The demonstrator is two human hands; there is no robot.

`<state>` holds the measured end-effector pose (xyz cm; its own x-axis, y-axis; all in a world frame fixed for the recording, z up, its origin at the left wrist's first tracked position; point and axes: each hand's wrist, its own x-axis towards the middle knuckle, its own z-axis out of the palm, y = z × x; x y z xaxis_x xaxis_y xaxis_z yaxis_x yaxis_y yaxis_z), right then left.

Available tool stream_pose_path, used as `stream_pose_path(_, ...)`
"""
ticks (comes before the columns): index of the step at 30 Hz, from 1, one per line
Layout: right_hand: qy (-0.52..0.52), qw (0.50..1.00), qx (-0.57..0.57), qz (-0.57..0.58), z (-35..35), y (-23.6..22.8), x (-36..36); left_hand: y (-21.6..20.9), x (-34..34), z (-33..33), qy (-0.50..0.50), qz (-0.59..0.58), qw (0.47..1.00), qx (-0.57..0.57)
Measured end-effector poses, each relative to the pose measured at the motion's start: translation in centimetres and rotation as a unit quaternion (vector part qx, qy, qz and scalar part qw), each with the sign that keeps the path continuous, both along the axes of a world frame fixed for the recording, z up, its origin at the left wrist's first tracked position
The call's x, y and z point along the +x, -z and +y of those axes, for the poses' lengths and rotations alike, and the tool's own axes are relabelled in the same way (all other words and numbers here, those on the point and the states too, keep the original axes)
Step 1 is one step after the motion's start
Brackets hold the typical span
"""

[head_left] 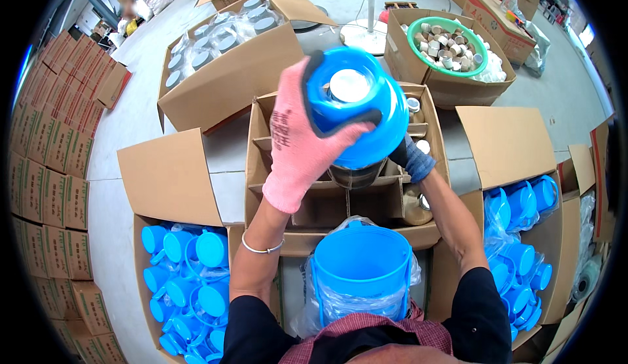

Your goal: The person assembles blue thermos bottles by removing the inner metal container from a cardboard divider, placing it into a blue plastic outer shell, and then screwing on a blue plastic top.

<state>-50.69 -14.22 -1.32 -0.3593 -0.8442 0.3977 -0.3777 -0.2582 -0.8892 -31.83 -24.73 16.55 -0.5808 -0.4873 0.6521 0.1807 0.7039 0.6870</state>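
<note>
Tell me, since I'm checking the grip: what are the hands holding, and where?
The left hand, in a pink glove, clasps the blue lid across its top. The right hand is mostly hidden beneath it; its hold cannot be told.

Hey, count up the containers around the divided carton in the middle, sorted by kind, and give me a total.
Open cartons of blue lids: 2, lower left and right
Open carton of bagged clear jars: 1
Green basin of small caps: 1
Blue bucket by the person's waist: 1
Total: 5
</note>
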Motion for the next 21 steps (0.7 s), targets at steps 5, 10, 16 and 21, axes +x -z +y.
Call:
stream_pose_path(5, -0.016, 1.000, 0.009, 0.023, -0.6, 0.8, -0.5, -0.1, 0.8, -0.2, 0.016, -0.067, 0.996, -0.050)
stream_pose_path(10, -0.029, 0.999, 0.007, 0.042, -1.0, 1.5, -0.8, -1.2, 2.2, -1.2, 0.093, -0.092, 0.990, 0.058)
stream_pose_path(16, -0.002, 1.000, 0.008, -0.028, -1.6, 1.7, 0.2, 0.8, 1.6, -0.4, 0.057, -0.059, 0.994, 0.074)
stream_pose_path(21, -0.056, 0.996, 0.052, 0.043, -0.9, 1.8, -1.0, 1.7, 1.7, -0.4, 0.051, -0.027, 0.988, 0.142)
